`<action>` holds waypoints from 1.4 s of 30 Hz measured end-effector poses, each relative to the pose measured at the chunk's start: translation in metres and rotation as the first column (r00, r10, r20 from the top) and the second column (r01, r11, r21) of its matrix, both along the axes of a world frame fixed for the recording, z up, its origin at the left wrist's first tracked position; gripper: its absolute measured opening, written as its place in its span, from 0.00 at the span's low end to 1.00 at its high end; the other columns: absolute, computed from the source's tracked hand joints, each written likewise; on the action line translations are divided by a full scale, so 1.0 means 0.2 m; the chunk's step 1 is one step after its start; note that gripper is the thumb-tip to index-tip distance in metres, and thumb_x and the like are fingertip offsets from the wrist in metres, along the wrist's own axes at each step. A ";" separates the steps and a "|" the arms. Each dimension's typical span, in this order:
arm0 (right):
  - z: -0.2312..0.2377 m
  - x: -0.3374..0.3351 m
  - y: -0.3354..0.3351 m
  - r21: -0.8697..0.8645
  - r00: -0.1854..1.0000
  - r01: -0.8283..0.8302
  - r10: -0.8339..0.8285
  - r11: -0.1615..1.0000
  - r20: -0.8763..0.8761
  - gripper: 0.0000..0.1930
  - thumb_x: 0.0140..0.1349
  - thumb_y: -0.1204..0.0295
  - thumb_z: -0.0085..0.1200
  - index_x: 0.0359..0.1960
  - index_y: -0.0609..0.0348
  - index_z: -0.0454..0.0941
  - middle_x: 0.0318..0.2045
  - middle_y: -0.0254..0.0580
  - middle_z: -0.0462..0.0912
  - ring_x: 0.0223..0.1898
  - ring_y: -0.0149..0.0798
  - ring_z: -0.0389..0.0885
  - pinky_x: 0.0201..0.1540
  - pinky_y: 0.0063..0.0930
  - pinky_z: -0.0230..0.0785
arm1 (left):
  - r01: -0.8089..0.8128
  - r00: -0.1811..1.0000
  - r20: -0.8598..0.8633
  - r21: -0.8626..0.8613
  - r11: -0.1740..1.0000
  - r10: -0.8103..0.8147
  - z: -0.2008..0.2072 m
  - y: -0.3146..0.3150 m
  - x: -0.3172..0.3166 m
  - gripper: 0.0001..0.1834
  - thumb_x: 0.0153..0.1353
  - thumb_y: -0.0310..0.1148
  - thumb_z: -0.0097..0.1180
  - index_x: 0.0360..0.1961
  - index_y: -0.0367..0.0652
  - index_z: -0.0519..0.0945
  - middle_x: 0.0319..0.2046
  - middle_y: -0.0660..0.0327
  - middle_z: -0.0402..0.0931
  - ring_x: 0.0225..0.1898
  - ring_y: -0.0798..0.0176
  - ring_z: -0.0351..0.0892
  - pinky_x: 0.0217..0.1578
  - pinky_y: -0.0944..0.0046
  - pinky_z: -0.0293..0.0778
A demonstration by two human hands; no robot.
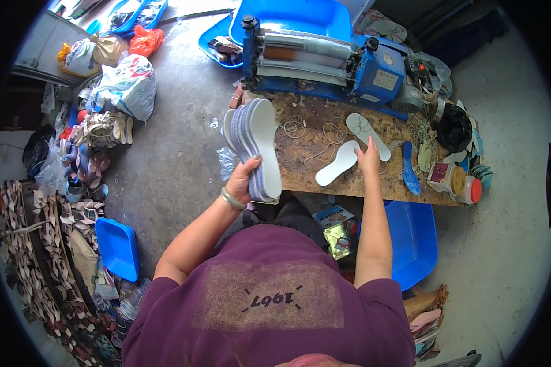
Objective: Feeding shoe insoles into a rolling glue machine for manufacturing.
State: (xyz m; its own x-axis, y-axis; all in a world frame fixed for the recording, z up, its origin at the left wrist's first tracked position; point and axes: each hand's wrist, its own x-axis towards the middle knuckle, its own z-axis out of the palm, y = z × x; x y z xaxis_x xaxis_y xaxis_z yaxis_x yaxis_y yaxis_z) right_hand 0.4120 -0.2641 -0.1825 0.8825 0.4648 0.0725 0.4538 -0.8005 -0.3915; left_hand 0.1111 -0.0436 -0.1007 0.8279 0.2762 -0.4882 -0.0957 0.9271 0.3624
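Upright in my left hand (243, 177) is a stack of insoles (263, 131), white on the face toward the right, with blue-grey striped layers at the side. My fingers and thumb are closed round its lower half, just left of the wooden worktable (300, 165). On the tabletop lie two loose white insoles, a nearer insole (337, 165) and a farther insole (361, 128). My right hand (368, 160) reaches over them with fingers stretched and apart, its thumb at the nearer insole's edge. Whether it presses on either one is hard to tell.
A blue roller machine (306, 58) stands along the table's far side. Loose rubber bands (295, 127), a blue sole-shaped piece (411, 168) and a red-lidded jar (472, 189) are on the table. A blue tub (413, 244) sits below right; plastic bags (128, 85) lie at far left.
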 end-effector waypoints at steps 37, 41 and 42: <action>0.42 0.29 0.82 0.437 0.285 0.488 0.336 0.755 -0.898 0.10 0.62 0.67 0.50 0.39 0.61 0.75 0.28 0.43 0.83 0.18 0.29 0.77 0.15 0.16 0.66 | -0.444 0.877 -0.234 -0.065 0.893 0.419 -0.11 -0.02 -0.31 0.21 0.59 0.40 0.57 0.47 0.37 0.71 0.36 0.51 0.79 0.39 0.53 0.82 0.41 0.55 0.81; 0.49 0.36 0.89 0.381 0.519 0.195 0.235 0.904 -0.822 0.14 0.61 0.63 0.52 0.39 0.63 0.75 0.28 0.47 0.82 0.21 0.35 0.80 0.19 0.25 0.70 | -0.464 0.869 -0.226 -0.064 0.884 0.440 -0.10 0.00 -0.26 0.22 0.59 0.41 0.57 0.48 0.37 0.71 0.36 0.50 0.80 0.39 0.53 0.82 0.41 0.55 0.81; 0.53 0.40 0.90 0.261 0.674 0.010 0.186 0.965 -0.715 0.16 0.60 0.61 0.53 0.40 0.63 0.75 0.28 0.49 0.82 0.24 0.38 0.82 0.22 0.30 0.72 | -0.464 0.870 -0.218 -0.057 0.884 0.443 -0.10 0.00 -0.26 0.22 0.59 0.41 0.57 0.48 0.36 0.71 0.37 0.50 0.80 0.39 0.53 0.82 0.41 0.55 0.81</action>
